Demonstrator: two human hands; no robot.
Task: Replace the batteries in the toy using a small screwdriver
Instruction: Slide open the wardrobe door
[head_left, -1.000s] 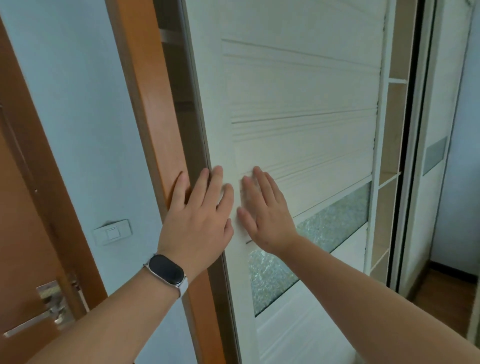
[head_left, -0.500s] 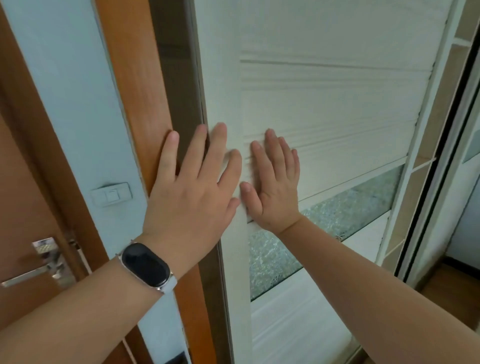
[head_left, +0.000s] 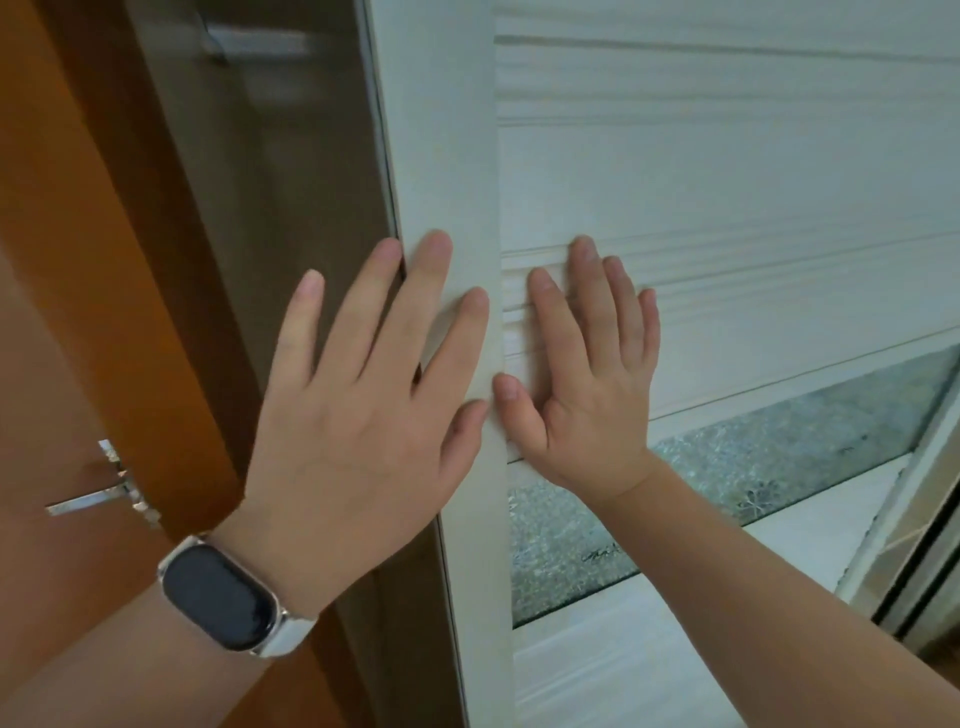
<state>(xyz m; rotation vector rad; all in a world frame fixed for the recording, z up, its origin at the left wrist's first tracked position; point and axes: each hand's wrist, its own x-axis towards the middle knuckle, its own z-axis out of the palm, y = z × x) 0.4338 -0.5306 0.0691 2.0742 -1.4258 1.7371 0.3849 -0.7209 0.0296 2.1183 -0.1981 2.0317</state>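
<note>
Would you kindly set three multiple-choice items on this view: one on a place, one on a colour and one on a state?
1. Where does the right hand rest?
A. on the white door
B. on a metal handle
C. on a drawer

2. What colour is the watch strap on the left wrist?
A. red
B. white
C. green

3. How is the left hand?
A. clenched in a fist
B. holding a screwdriver
C. open, fingers straight

Key: 1 A, its palm lies flat on the grooved panel; 2 B, the band beside the dark face is white; 3 C, its straight fingers press the door's edge.
</note>
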